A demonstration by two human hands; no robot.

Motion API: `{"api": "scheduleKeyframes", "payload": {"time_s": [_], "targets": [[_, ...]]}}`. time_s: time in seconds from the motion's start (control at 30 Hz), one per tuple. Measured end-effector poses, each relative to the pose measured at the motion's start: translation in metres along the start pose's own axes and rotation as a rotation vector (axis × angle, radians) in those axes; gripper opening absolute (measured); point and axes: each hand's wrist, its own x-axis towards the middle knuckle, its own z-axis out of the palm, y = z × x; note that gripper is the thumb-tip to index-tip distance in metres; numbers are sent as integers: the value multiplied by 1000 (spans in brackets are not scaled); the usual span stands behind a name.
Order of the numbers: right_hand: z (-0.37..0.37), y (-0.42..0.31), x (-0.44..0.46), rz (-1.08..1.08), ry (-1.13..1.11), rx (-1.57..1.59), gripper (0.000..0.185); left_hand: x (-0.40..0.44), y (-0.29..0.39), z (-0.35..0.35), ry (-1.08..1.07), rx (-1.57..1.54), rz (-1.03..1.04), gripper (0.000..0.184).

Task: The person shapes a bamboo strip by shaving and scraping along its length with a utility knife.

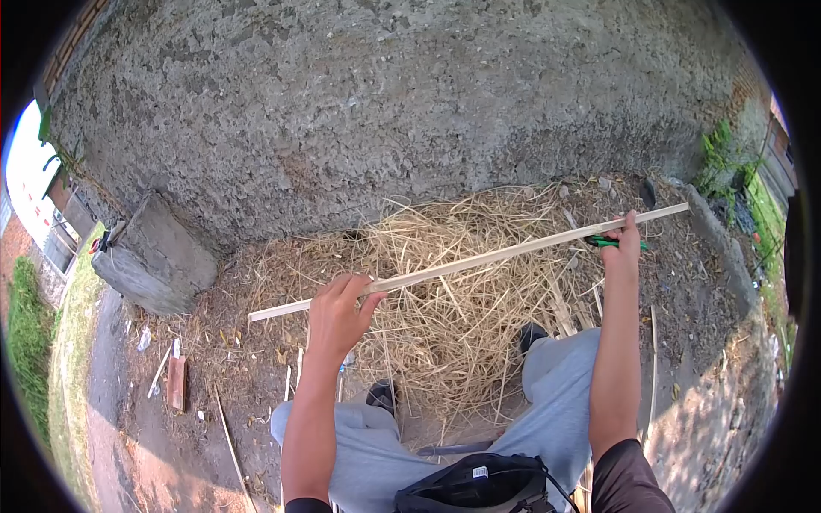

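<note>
A long, pale bamboo or wood strip (pixel 479 261) lies slantwise in front of me, its right end higher in view than its left. My left hand (pixel 338 315) is closed around it near the left end, with the thumb pointing right. Towards the other end, my right hand (pixel 626 242) grips the strip between thumb and fingers. That same hand also has a small green and black tool (pixel 605 242) in it; its kind cannot be made out. Below the strip is a heap of straw-like shavings (pixel 445 333), between my feet and the wall.
A rough grey wall (pixel 410 111) rises directly ahead. At the left stands a concrete block (pixel 162 256) with a small dark and orange object (pixel 101 241) on it. Several thin strips lie around my legs, and a reddish-brown wood piece (pixel 176 383) is at the lower left.
</note>
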Motion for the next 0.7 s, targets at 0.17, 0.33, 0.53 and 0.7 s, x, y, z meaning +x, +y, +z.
{"api": "scheduleKeyframes", "payload": {"time_s": [0.17, 0.33, 0.53, 0.7], "targets": [[2, -5, -2, 10, -67, 29, 37, 1, 4, -5, 49, -114, -11, 27], [15, -6, -24, -13, -174, -104, 37, 0, 4, -2, 68, -163, -66, 28], [15, 9, -26, 112, -53, -75, 31, -3, 23, 7, -6, -254, -315, 23], [43, 33, -105, 157, -358, -405, 30, -6, 37, 28, -28, -606, -529, 21]]}}
